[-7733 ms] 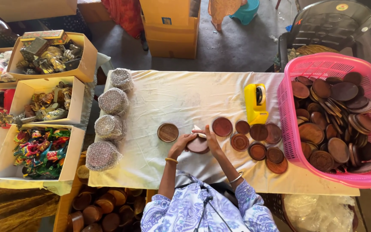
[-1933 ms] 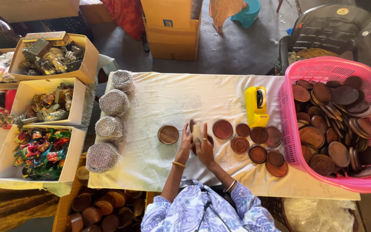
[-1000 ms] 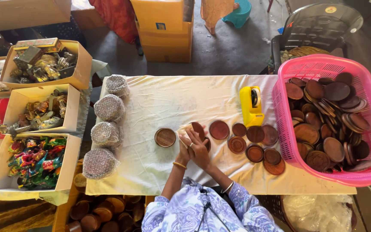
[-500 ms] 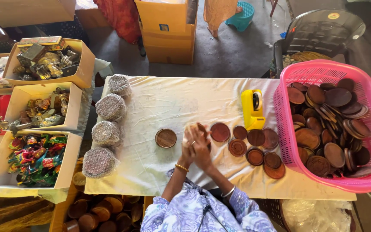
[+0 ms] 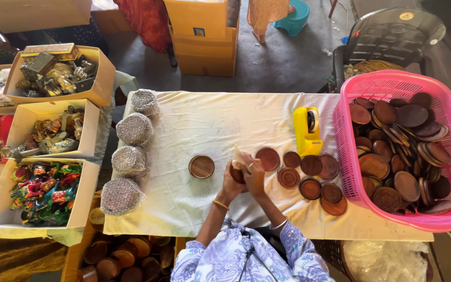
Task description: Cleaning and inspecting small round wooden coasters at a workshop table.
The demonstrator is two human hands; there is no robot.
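Both hands meet over the middle of the white-clothed table (image 5: 210, 120). My left hand (image 5: 230, 183) and my right hand (image 5: 255, 176) close together on a round brown wooden piece (image 5: 237, 173) with a pale scrap (image 5: 237, 155) sticking up above it. A single brown wooden lid (image 5: 202, 166) lies on the cloth just left of my left hand. To the right of my right hand lie several round wooden lids (image 5: 311, 175) in loose rows.
A pink plastic basket (image 5: 400, 83) full of wooden discs stands at the right. A yellow tape dispenser (image 5: 308, 130) sits beside it. Wrapped round bundles (image 5: 134, 129) line the table's left edge. Cardboard boxes (image 5: 45, 130) of colourful trinkets stand further left.
The hands have dropped from a raised clasp towards the cloth, still closed around the wooden piece; the pale scrap now pokes out above them. Earlier the piece lay flat under the hands.
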